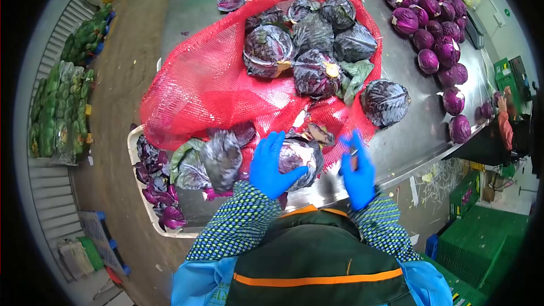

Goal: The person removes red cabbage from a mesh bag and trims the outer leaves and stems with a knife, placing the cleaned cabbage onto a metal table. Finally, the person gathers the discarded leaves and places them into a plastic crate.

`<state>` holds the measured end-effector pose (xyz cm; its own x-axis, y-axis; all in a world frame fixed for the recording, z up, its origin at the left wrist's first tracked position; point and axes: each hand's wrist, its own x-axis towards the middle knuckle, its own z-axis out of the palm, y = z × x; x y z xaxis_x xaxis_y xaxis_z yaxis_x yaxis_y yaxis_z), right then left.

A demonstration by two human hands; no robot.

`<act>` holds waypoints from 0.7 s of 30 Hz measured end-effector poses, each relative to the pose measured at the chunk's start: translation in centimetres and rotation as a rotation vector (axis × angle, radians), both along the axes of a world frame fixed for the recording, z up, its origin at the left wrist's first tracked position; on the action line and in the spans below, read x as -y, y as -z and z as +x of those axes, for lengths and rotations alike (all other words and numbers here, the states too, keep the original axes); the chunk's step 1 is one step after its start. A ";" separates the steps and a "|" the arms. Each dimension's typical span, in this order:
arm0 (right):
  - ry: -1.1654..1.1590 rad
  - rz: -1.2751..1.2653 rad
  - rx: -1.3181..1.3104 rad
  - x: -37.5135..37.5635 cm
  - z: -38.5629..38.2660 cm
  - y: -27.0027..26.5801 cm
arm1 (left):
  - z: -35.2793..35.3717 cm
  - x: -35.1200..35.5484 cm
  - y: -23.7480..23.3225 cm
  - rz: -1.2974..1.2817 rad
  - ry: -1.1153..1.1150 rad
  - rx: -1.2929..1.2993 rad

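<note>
My left hand (276, 165), in a blue glove, holds the left side of a red cabbage (294, 157), with the thumb across its near side. This cabbage lies at the near edge of a red mesh sack (195, 73). To its right, my right hand (358, 173), also gloved in blue, is closed around a small dark and brown tool (354, 160), blurred by motion. A loose outer leaf (221, 160) is a blur left of my left hand. Several untrimmed cabbages (268, 50) rest on the sack, and one cabbage (385, 102) sits at its right edge.
Shiny purple cabbages (423, 39) cover the right side of the metal table (396, 153). A white-rimmed tray (148, 218) with stripped leaves stands at the left. Green crates (476, 243) are at the lower right. Another person's arm (504, 124) shows at far right.
</note>
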<state>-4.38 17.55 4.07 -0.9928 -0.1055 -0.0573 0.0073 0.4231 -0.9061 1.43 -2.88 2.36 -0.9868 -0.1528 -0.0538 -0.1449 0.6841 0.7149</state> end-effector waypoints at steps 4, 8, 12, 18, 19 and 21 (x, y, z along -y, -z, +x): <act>-0.093 -0.178 0.373 -0.6 -5.0 -4.3 | 2.4 0.3 -1.0 0.019 -0.051 0.039; -0.193 -0.320 0.465 2.7 1.4 1.6 | 4.3 -0.1 1.4 0.107 -0.170 0.006; -0.151 -0.543 0.386 4.1 -1.6 0.8 | 5.6 0.2 0.0 0.406 -0.162 0.017; -0.289 -0.243 0.229 4.5 -7.0 -5.6 | 1.9 -2.2 0.6 0.207 0.205 0.207; -0.195 -0.412 0.153 2.7 -6.0 -2.5 | 1.4 -2.3 -0.2 0.209 0.227 0.203; -0.069 -0.215 0.329 -2.3 -2.8 0.4 | 1.7 -1.8 1.9 0.406 0.169 0.219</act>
<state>-7.19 19.81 3.65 -0.9150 -0.2157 -0.3409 0.2905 0.2340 -0.9278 3.12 -1.13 0.49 -0.9549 0.0852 -0.2844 -0.2322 0.3830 0.8941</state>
